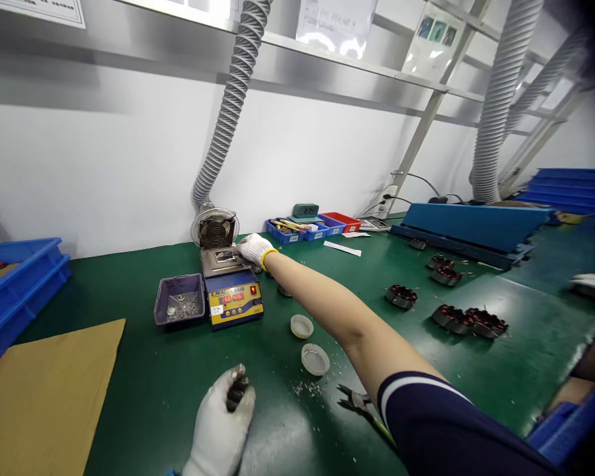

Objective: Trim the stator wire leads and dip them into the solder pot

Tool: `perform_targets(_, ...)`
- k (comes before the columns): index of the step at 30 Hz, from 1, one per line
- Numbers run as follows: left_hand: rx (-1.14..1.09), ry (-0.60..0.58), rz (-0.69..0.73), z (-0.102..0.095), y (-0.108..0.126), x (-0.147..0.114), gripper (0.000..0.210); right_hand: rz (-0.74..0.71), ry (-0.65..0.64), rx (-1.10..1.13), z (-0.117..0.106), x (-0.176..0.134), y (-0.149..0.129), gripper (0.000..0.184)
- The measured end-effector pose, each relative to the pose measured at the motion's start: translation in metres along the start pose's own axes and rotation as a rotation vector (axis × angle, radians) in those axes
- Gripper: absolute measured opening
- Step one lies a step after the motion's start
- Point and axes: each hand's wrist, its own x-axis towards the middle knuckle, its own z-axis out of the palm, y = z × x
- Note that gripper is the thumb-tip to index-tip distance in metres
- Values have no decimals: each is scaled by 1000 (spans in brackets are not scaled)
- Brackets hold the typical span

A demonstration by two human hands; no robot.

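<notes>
Round about 8 o'clock from mid-view, what looks like a heater box (pixel 234 309) sits on the green counter (pixel 149 396) with its red digits (pixel 231 299) lit, and that's where the right grip (pixel 255 250) is. It's gloved, stretched way out, fingers at the right edge of the steel top (pixel 209 266). I'd guess the glove is for heat. Can't tell if it's pinching anything, the fingertips are too small to make out. A ribbed hose (pixel 228 112) drops from 11 o'clock to a round fan guard (pixel 217 231) behind the box, presumably to pull fumes away from whoever leans in. Purple tray (pixel 162 297) with small metallic bits (pixel 186 308) is just beside the box, toward 8 o'clock, probably so scraps don't travel far. Left grip (pixel 221 420) is down at 7 o'clock, fingers loosely curled; the dark stuff inside could be a held part or just grubby glove, honestly can't tell. Two shallow dishes (pixel 315 360) sit at 6 o'clock and pliers (pixel 359 402) at 5 near the sleeve (pixel 436 416), handy spots I reckon. Wire-wound rings (pixel 401 297) are spread around 4 o'clock, a couple touching, the rest apart, maybe so they don't snag
</notes>
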Motion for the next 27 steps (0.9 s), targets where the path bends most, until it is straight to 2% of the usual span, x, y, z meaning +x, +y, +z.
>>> perform_targets(7, 11, -27, -23, 0, 2, 2, 60, -3, 7, -26, -4, -2, -1, 23)
perform_targets(17, -7, -21, -29, 0, 0, 2, 60, 12, 93, -109, -13, -2, 20, 33)
perform_targets(27, -11, -14, -23, -1, 3, 0, 62, 16, 41, -33, -4, -4, 11, 26)
